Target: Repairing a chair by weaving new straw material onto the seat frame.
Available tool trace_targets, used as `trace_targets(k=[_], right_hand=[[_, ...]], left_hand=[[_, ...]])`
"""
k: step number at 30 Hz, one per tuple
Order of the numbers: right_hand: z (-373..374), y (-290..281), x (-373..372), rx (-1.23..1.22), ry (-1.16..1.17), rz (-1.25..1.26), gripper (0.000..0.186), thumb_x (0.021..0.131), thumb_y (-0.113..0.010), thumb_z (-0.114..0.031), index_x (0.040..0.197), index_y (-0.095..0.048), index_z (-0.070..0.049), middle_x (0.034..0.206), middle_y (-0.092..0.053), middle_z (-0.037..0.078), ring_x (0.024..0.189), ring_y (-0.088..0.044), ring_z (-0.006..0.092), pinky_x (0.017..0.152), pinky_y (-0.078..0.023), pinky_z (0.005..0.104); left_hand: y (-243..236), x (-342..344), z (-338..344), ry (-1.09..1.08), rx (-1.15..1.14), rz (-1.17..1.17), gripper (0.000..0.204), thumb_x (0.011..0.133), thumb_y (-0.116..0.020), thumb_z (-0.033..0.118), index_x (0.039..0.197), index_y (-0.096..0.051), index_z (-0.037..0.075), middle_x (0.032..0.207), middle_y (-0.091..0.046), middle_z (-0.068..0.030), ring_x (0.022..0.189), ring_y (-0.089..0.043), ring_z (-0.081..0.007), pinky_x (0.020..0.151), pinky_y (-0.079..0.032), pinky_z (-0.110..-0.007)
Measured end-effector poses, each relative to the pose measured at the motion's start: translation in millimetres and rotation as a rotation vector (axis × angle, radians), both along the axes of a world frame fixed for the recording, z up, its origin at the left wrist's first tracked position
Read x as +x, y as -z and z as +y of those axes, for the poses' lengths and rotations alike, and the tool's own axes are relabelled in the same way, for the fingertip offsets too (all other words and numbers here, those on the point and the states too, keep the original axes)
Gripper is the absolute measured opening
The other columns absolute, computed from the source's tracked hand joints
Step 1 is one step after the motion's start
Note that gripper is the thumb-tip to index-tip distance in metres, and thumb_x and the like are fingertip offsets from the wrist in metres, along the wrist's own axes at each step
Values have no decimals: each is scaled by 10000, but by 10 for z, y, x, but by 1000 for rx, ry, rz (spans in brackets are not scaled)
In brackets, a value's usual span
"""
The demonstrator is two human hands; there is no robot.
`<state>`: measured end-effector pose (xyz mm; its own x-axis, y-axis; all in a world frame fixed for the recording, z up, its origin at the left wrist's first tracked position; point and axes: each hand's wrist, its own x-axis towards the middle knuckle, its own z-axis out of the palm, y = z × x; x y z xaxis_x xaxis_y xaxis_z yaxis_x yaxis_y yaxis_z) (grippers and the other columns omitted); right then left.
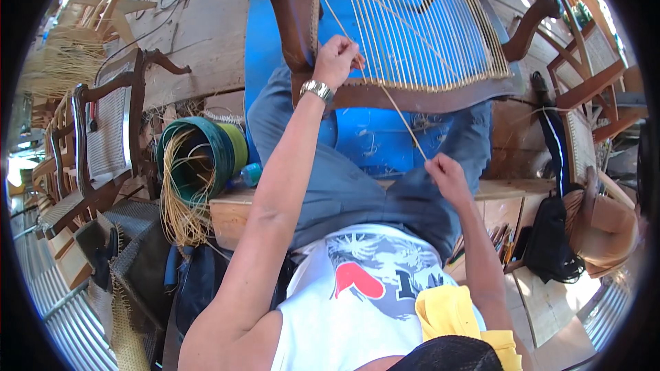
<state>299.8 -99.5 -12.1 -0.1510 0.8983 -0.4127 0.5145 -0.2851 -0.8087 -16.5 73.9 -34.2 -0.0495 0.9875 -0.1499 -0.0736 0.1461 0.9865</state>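
Observation:
In front of me a carved brown wooden chair frame (405,98) rests over my knees. Rows of parallel pale cane strands (412,27) span its seat opening. At the left side of that opening my left hand (338,60) is closed in a pinch on a loose cane strand (335,12), which curves up toward the frame's far left. My right hand (448,177), a fist above my right thigh, grips a taut strand end (404,118). It runs from there up across the near rail. Whether both hands hold the same strand is hidden.
A green bucket (227,165) with coiled cane spilling out stands at my left, beside a wooden bench edge (230,216). Farther left is a caned chair (110,124). A blue sheet (375,144) lies under the frame. More chair parts (591,96) and a black bag (550,240) are at right.

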Motion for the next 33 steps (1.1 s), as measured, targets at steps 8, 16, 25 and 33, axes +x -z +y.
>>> trace_targets(k=[8, 16, 25, 33], right_hand=[[1320, -1303, -277, 1002, -154, -574, 565, 852, -669, -102, 1378, -475, -38, 1361, -499, 188, 1331, -420, 352, 1098, -346, 423], [3015, -968, -1454, 1442, -650, -515, 482, 825, -641, -88, 1294, -527, -78, 1308, -540, 136, 1303, -443, 319, 1067, -384, 426], [4040, -527, -1015, 1222, -466, -420, 263, 868, -527, -3, 1112, -609, -59, 900, -659, 151, 872, -662, 328, 761, -534, 381], [4518, -435, -1768, 809, -48, 164, 249, 1006, -540, -198, 1147, -644, -21, 883, -695, 43, 798, -657, 101, 721, -525, 253]], left_hand=[[-585, -12, 86, -35, -22, -178, 174, 974, -585, 234, 965, -590, 61, 728, -645, -27, 643, -623, -102, 579, -496, -251], [-835, 44, 180, 133, 164, -394, 188, 993, -572, 222, 979, -599, 36, 722, -609, -26, 622, -578, -98, 588, -489, -247], [-1121, 209, 169, 263, 212, -406, 107, 979, -573, 119, 940, -598, 22, 747, -623, -37, 658, -602, -101, 610, -503, -254], [-1440, 499, 101, 448, 545, -239, 63, 920, -613, 44, 976, -591, 24, 824, -607, -78, 712, -607, -195, 631, -480, -299]])
